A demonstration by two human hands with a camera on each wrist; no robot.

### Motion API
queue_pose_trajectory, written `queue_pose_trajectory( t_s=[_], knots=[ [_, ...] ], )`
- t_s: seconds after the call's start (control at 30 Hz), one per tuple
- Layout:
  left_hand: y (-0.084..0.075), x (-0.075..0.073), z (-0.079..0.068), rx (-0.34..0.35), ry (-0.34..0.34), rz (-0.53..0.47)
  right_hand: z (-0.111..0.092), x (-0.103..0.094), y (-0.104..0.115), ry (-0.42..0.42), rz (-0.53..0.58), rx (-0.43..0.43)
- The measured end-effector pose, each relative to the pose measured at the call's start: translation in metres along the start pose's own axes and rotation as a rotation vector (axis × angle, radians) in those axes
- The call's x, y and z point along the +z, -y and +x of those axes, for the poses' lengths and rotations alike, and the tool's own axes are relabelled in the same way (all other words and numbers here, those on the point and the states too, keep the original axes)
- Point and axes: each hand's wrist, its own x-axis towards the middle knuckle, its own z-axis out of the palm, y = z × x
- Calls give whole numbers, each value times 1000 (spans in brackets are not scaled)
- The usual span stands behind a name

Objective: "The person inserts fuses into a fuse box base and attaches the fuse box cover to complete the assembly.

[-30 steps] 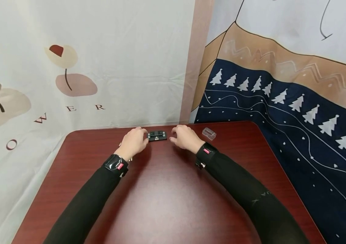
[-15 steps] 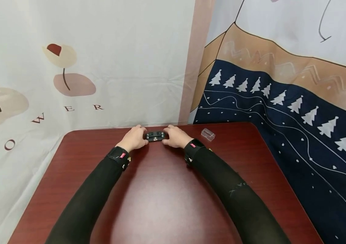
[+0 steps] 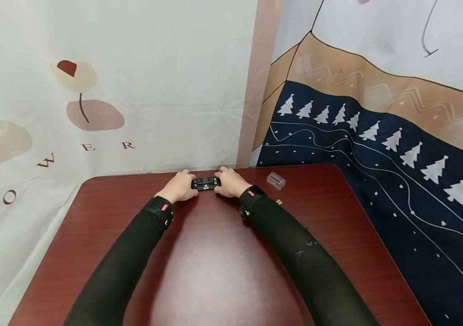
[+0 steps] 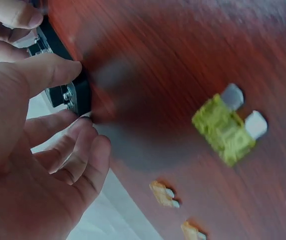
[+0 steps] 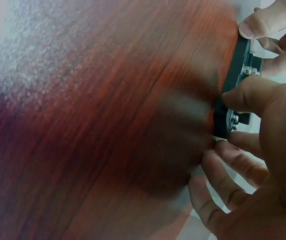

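Observation:
A black fuse block [image 3: 205,184] with metal screw terminals lies at the far edge of the table. My left hand [image 3: 180,187] grips its left end, thumb [image 4: 65,70] along the near side and index finger round the end. At the other end my right hand [image 3: 231,183] grips it the same way; in the right wrist view its thumb [image 5: 240,97] presses the block's side. Fingers cover both ends of the block. Beside the left hand, in the left wrist view, a yellow blade fuse [image 4: 225,129] lies with two smaller-looking orange blade fuses [image 4: 162,194].
A clear plastic case [image 3: 276,180] lies right of my right hand. A small yellow piece [image 3: 279,202] shows beside the right sleeve. The reddish-brown table [image 3: 211,253] meets a printed curtain [image 3: 174,113] at its far edge.
My right hand has moved left from beside the fuse block onto its right end. Both hands now hold it, and the view has shifted slightly.

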Motion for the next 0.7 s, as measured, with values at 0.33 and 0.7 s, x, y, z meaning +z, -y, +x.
queue_pose_trajectory(
  t_s=[0.33, 0.7],
  knots=[
    [-10, 5, -8, 58, -65, 48, -31, -15, 6, -41, 15, -80],
    [-44, 24, -39, 114, -95, 85, -90, -19, -15, -99, -26, -172]
  ],
)
